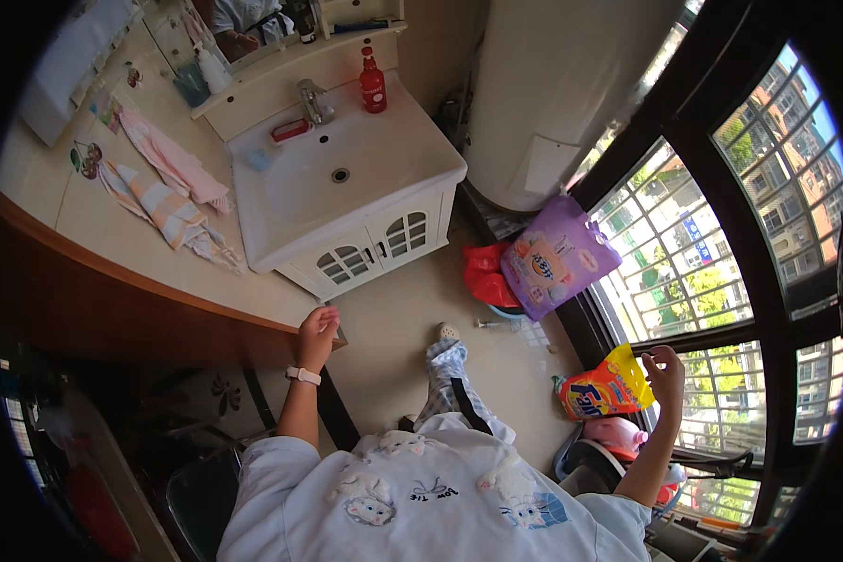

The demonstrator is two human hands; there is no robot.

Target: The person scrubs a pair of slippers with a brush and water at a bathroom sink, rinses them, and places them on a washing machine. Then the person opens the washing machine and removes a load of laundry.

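My left hand [319, 331], with a pale-banded watch at the wrist, is held out loosely curled and shows nothing in it. It is nearest to the end of the brown wooden door frame [327, 343], and I cannot tell if they touch. On the other side, my right hand [666, 376] is raised with bent fingers, nothing visible in it. Just left of it in view is an orange and yellow detergent bag [600, 390]; contact is not clear. Before me stands a white washbasin [393, 165] on a cabinet with a chrome faucet [312, 102].
A purple printed bag [558, 260] and a red plastic bag [488, 274] stand by the barred window [681, 260]. A red pump bottle [372, 84] is on the basin. Towels [165, 204] hang at left. A pink bottle [615, 432] lies near the lower right.
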